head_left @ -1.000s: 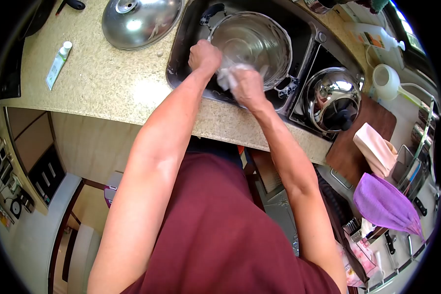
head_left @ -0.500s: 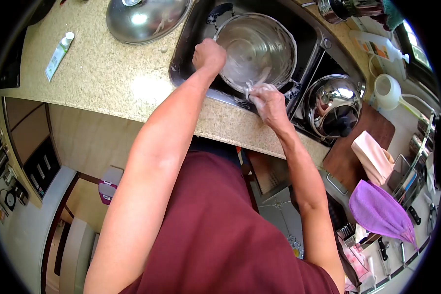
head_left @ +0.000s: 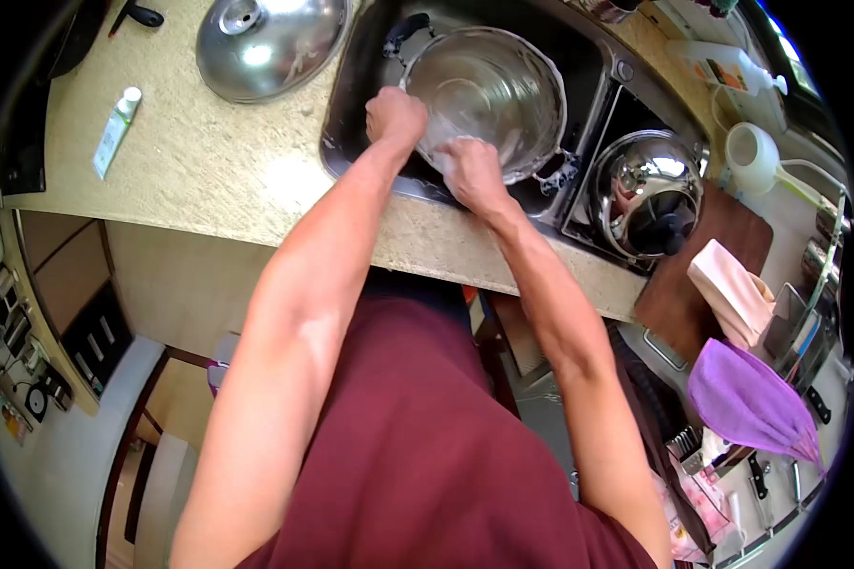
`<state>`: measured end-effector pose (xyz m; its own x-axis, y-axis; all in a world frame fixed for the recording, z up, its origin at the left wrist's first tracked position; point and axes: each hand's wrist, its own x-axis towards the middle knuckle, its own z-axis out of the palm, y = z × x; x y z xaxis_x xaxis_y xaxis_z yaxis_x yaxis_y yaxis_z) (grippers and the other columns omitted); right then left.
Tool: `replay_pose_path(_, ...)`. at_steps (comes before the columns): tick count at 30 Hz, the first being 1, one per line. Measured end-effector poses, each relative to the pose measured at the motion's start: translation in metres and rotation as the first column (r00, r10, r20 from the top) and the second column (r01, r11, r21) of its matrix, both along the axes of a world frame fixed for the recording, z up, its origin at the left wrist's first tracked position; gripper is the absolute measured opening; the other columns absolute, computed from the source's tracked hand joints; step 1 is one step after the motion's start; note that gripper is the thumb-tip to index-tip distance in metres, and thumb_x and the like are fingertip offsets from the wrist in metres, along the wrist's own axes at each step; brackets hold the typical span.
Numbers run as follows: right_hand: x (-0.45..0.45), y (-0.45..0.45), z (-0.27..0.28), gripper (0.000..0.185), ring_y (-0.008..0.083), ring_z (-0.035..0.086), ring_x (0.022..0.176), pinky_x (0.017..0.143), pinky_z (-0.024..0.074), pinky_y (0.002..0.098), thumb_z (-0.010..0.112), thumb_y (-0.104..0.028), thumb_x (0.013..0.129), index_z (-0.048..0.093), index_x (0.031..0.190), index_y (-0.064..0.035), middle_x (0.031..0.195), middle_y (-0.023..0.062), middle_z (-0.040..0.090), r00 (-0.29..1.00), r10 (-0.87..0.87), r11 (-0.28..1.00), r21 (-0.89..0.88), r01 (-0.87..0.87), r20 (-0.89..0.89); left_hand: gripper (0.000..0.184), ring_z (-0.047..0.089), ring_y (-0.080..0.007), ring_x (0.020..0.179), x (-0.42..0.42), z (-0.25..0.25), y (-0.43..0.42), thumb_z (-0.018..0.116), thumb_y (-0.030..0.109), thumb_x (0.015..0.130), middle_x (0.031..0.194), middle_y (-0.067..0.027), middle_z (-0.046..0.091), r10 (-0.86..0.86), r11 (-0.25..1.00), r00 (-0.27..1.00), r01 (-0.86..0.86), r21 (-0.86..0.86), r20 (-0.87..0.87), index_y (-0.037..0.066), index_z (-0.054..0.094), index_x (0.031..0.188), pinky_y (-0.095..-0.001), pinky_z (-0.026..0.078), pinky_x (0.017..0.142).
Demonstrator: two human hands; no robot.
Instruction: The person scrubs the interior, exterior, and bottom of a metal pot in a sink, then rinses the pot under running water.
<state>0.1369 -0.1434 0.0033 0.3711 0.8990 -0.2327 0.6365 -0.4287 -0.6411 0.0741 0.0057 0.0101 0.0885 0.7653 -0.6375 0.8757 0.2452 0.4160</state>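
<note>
A large metal pot (head_left: 489, 100) with soapy film inside and suds on its rim sits in the dark sink (head_left: 351, 114). Its black handles carry foam. My left hand (head_left: 396, 118) is closed on the pot's rim at the left. My right hand (head_left: 474, 173) is at the near side of the pot, fingers curled over the near rim and closed around a whitish soapy pad (head_left: 442, 157), mostly hidden by the fingers and suds. On the counter left of the sink lies a domed metal lid (head_left: 270, 52).
A shiny lidded pot (head_left: 645, 194) stands in the right-hand basin area beside a brown cutting board (head_left: 731, 228). A tube (head_left: 116, 133) lies on the left counter (head_left: 209, 171). Bottles (head_left: 731, 71), a purple cloth (head_left: 750, 398), a pinkish folded cloth (head_left: 731, 289) and knives are at the right.
My right hand has moved left along the pot's near rim, closer to my left hand. The left hand keeps its grip on the rim. The whole view has shifted slightly.
</note>
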Motion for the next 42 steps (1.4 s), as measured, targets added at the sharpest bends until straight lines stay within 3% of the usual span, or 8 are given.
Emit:
replay_pose_path(25, -0.008, -0.006, 0.010, 0.009, 0.0356, 0.064, 0.086, 0.083, 0.0481, 0.0470, 0.067, -0.013, 0.087, 0.070, 0.090, -0.0051, 0.085, 0.0134, 0.068, 0.999, 0.047, 0.978, 0.205, -0.046, 0.002, 0.039, 0.068, -0.0468, 0.103, -0.010, -0.024, -0.016, 0.063, 0.024, 0.085, 0.105, -0.0338, 0.069, 0.021, 1.000, 0.998, -0.021, 0.005, 0.053, -0.009, 0.071, 0.104, -0.0481, 0.053, 0.094)
replay_pose_path(27, -0.003, -0.015, 0.021, 0.011, 0.0332, 0.063, 0.088, 0.085, 0.0470, 0.0453, 0.066, -0.015, 0.088, 0.071, 0.093, -0.0064, 0.087, 0.0123, 0.068, 0.992, 0.091, 0.986, 0.135, -0.102, 0.087, 0.050, 0.075, -0.0336, 0.084, -0.022, -0.021, -0.013, 0.073, 0.033, 0.087, 0.098, -0.0253, 0.072, 0.090, 0.987, 0.989, -0.072, -0.145, 0.117, -0.011, 0.067, 0.109, -0.0425, 0.060, 0.061)
replay_pose_path(29, 0.008, -0.028, 0.029, 0.011, 0.0321, 0.062, 0.089, 0.085, 0.0470, 0.0444, 0.065, -0.015, 0.089, 0.071, 0.095, -0.0074, 0.087, 0.0116, 0.067, 0.986, 0.109, 0.985, 0.119, -0.124, 0.124, 0.055, 0.073, -0.0391, 0.094, -0.028, 0.019, 0.002, 0.080, 0.040, 0.081, 0.094, -0.0261, 0.073, 0.168, 0.963, 0.966, -0.117, -0.244, 0.199, -0.008, 0.069, 0.106, -0.0442, 0.057, 0.084)
replay_pose_path(31, 0.015, -0.039, 0.033, 0.012, 0.0311, 0.062, 0.090, 0.085, 0.0470, 0.0434, 0.064, -0.015, 0.090, 0.072, 0.096, -0.0084, 0.088, 0.0109, 0.067, 0.980, 0.125, 0.985, 0.096, -0.141, 0.154, 0.071, 0.071, -0.0344, 0.099, -0.037, 0.022, 0.022, 0.082, 0.042, 0.080, 0.105, -0.0238, 0.071, 0.065, 0.983, 0.954, -0.010, -0.183, 0.294, -0.005, 0.058, 0.128, -0.0421, 0.054, 0.090)
replay_pose_path(36, 0.049, -0.055, 0.031, 0.016, 0.0306, 0.062, 0.089, 0.084, 0.0484, 0.0426, 0.062, -0.015, 0.093, 0.075, 0.101, -0.0101, 0.087, 0.0100, 0.068, 0.924, 0.292, 0.946, 0.067, -0.317, 0.249, 0.047, 0.071, -0.0350, 0.098, -0.022, 0.006, 0.041, 0.070, 0.036, 0.090, 0.095, -0.0249, 0.071, -0.150, 0.937, 0.852, -0.040, 0.347, 0.502, -0.002, 0.066, 0.117, -0.0429, 0.053, 0.088)
replay_pose_path(37, 0.050, -0.057, 0.032, 0.017, 0.0308, 0.062, 0.089, 0.084, 0.0488, 0.0426, 0.062, -0.016, 0.093, 0.075, 0.102, -0.0097, 0.088, 0.0099, 0.068, 0.921, 0.331, 0.934, 0.066, -0.350, 0.205, 0.041, 0.072, -0.0377, 0.092, -0.021, 0.023, 0.043, 0.067, 0.036, 0.093, 0.089, -0.0237, 0.072, -0.065, 0.997, 0.884, 0.037, 0.069, 0.464, 0.000, 0.067, 0.114, -0.0450, 0.054, 0.084)
replay_pose_path(40, 0.035, -0.049, 0.031, 0.017, 0.0317, 0.064, 0.089, 0.084, 0.0504, 0.0440, 0.064, -0.015, 0.093, 0.076, 0.103, -0.0078, 0.090, 0.0106, 0.070, 0.962, 0.251, 0.963, 0.071, -0.259, 0.103, 0.050, 0.066, -0.0184, 0.054, -0.025, -0.005, 0.045, 0.067, 0.041, 0.094, 0.071, -0.0145, 0.068, -0.180, 0.977, 0.881, 0.106, 0.187, 0.437, -0.003, 0.065, 0.118, -0.0335, 0.052, 0.052)
replay_pose_path(42, -0.004, -0.030, 0.014, 0.017, 0.0332, 0.065, 0.091, 0.086, 0.0507, 0.0461, 0.066, -0.016, 0.093, 0.076, 0.102, -0.0065, 0.091, 0.0135, 0.071, 0.993, 0.076, 0.982, 0.165, -0.090, 0.089, 0.042, 0.070, -0.0416, 0.088, -0.018, -0.022, 0.030, 0.067, 0.039, 0.094, 0.085, -0.0248, 0.072, -0.051, 0.935, 0.904, -0.106, 0.338, 0.425, -0.003, 0.069, 0.101, -0.0470, 0.053, 0.080)
